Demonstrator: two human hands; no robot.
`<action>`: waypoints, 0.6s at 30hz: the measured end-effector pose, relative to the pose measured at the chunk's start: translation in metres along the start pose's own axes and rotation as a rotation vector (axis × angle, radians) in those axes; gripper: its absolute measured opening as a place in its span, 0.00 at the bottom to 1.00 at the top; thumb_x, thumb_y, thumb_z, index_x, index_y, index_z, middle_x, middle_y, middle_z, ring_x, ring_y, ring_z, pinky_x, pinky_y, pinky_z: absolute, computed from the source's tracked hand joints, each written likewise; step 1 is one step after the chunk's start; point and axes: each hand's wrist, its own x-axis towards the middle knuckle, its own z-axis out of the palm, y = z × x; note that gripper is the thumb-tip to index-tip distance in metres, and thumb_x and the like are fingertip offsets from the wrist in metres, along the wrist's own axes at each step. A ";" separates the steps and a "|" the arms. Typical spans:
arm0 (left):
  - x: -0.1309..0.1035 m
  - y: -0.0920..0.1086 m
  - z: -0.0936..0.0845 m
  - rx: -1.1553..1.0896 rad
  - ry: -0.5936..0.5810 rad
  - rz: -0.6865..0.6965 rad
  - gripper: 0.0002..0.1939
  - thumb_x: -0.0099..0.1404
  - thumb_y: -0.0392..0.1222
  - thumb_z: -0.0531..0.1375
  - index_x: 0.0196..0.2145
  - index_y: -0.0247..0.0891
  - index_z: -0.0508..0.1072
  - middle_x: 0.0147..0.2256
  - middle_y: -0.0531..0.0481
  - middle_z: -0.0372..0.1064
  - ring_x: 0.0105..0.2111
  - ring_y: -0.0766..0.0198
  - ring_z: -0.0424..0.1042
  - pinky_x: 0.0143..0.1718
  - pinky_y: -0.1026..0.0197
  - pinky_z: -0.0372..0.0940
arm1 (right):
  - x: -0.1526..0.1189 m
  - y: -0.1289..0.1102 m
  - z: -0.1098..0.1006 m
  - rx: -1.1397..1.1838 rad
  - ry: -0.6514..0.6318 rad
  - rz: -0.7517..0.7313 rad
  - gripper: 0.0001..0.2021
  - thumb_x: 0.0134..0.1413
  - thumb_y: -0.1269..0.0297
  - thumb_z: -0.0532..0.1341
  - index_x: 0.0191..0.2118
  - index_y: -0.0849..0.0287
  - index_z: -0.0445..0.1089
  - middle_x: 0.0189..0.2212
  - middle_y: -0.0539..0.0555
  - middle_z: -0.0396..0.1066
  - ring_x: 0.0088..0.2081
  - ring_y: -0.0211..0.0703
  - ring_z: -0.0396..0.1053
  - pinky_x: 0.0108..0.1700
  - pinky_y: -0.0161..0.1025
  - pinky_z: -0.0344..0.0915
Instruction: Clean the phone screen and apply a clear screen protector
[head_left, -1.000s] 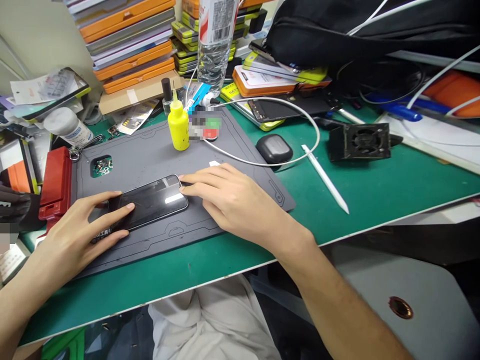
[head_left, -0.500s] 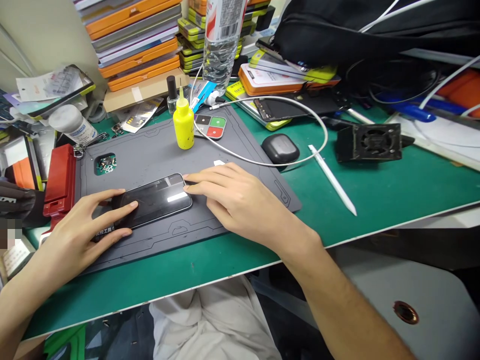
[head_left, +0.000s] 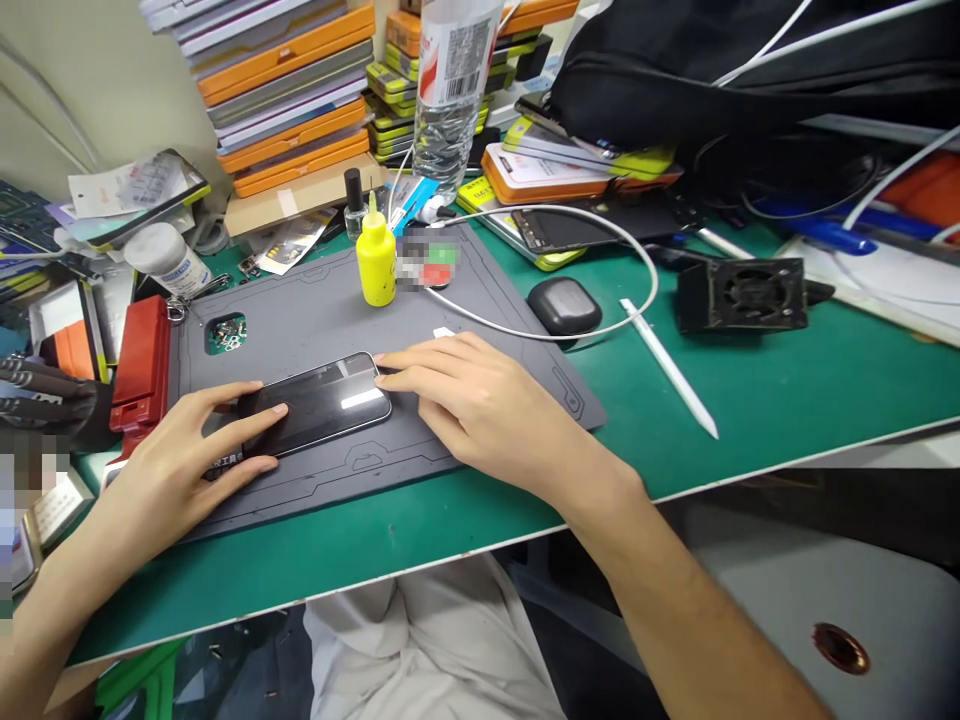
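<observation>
While hands (head_left: 172, 450) flank the phone (head_left: 328, 405), the right (head_left: 484, 390) apparently touches it.

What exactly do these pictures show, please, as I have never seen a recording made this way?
There is no machine here: a person works with bare hands, filmed by a camera worn on the head, looking forward and down. The left hand spreads over one end of a flat black phone with a glossy screen; the right hand has its fingertips at the other end. How firmly either grips is unclear. The phone lies on a dark grey patterned mat, on a green tabletop. A yellow squeeze bottle stands on the mat.
</observation>
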 end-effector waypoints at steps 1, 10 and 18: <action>0.000 0.000 0.000 0.002 0.001 0.002 0.27 0.96 0.66 0.62 0.83 0.67 0.82 0.80 0.42 0.77 0.74 0.39 0.84 0.80 0.37 0.81 | 0.000 0.000 0.000 0.002 -0.001 0.004 0.24 0.85 0.81 0.56 0.61 0.56 0.90 0.67 0.62 0.94 0.67 0.60 0.91 0.71 0.61 0.84; 0.002 0.000 -0.002 -0.017 -0.016 -0.017 0.30 0.95 0.72 0.61 0.82 0.65 0.83 0.79 0.42 0.79 0.74 0.40 0.85 0.80 0.39 0.81 | -0.002 0.000 0.000 0.024 -0.009 0.022 0.25 0.83 0.82 0.58 0.62 0.52 0.90 0.68 0.60 0.93 0.67 0.61 0.91 0.72 0.64 0.84; 0.003 0.004 -0.001 -0.028 0.027 -0.048 0.45 0.92 0.77 0.62 0.95 0.62 0.61 0.79 0.41 0.81 0.74 0.39 0.87 0.77 0.42 0.82 | -0.001 -0.001 -0.001 0.027 -0.025 0.042 0.25 0.82 0.81 0.59 0.62 0.50 0.90 0.68 0.59 0.93 0.69 0.61 0.91 0.73 0.64 0.84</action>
